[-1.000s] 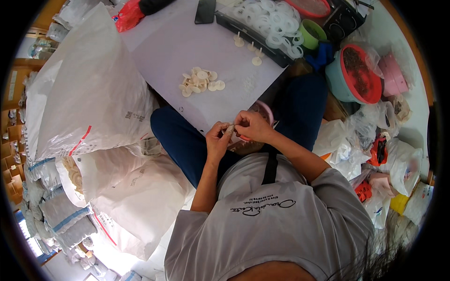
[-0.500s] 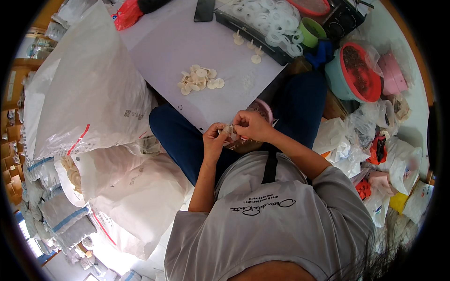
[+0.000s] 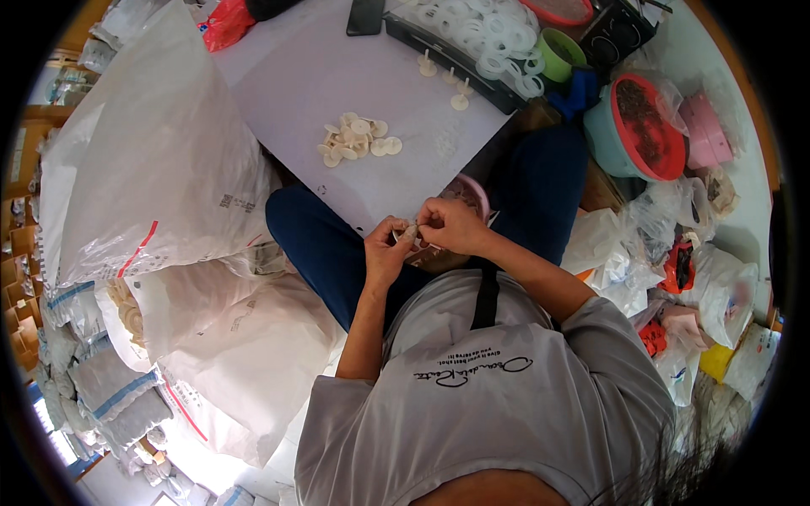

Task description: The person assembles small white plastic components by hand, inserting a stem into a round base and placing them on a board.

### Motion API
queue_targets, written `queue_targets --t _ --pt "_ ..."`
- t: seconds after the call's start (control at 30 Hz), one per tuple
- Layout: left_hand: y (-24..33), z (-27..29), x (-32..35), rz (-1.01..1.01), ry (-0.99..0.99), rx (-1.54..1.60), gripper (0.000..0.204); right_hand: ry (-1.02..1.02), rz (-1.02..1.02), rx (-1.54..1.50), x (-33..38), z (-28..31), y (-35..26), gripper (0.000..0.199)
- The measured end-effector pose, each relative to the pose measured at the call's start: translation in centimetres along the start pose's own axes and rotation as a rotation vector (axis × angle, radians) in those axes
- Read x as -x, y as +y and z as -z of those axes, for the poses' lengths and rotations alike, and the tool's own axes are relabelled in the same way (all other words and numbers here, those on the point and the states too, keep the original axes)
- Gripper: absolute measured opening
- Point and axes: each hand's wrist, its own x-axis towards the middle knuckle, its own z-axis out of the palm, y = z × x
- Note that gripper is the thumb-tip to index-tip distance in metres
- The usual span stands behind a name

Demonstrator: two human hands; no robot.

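My left hand [image 3: 384, 251] and my right hand [image 3: 454, 226] meet over my lap, just off the near corner of the table. Both are closed, with fingertips pinched close together. Something small and pale shows at the left fingertips, but the fingers hide most of it. What the right fingertips pinch is too small to make out. Beyond my hands, a pile of cream discs [image 3: 354, 139], some with short stems, lies on the pale table [image 3: 287, 93]. Several more stemmed discs [image 3: 460, 102] are set apart by the black tray [image 3: 498, 97].
White rings [image 3: 498, 42] fill the tray. A pink bowl [image 3: 479, 196] sits below the table corner, partly behind my right hand. To the right are a green cup [image 3: 558, 56] and a teal bucket with a red basin [image 3: 666, 156]. Big white sacks [image 3: 160, 169] crowd the left. A phone [image 3: 366, 17] lies at the back.
Both hands stay pinched together in nearly the same place, with only a slight shift of the fingers. The whole view has moved a little. The discs on the table look unchanged.
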Motion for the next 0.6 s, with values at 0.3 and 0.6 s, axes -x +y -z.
queue_targets --t 0.3,0.6 --pt "-0.1 0.4 1.0 0.168 -0.108 0.452 0.004 -0.221 -0.15 -0.401 0.3 0.4 -1.5 0.005" --pt "-0.5 -1.6 1.6 0.155 0.062 0.409 0.005 -0.061 -0.211 -0.439 0.6 -1.2 1.3 0.007"
